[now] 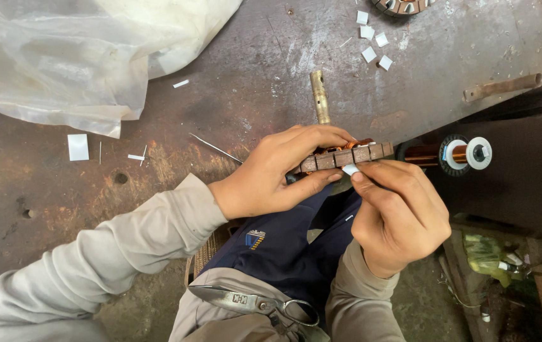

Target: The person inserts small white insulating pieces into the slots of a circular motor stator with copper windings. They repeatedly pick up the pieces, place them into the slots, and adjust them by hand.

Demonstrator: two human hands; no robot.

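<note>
A view looked straight down at a person's two hands over a rusty metal counter. At the centre of the frame, the left hand gripped a slotted motor armature, its fingers curled over the top and the thumb pressed underneath. The armature lay crosswise, with its metal shaft pointing toward the top of the frame. Just right of centre, the right hand was closed, its fingers pinching a small white slip of paper against the lower edge of the armature.

To the right of the hands sat a spool of copper wire. More small white paper squares lay scattered at the upper centre, and another white piece lay at the left. A crumpled clear plastic sheet filled the upper left. At the bottom centre, a pair of scissors rested on the person's lap.
</note>
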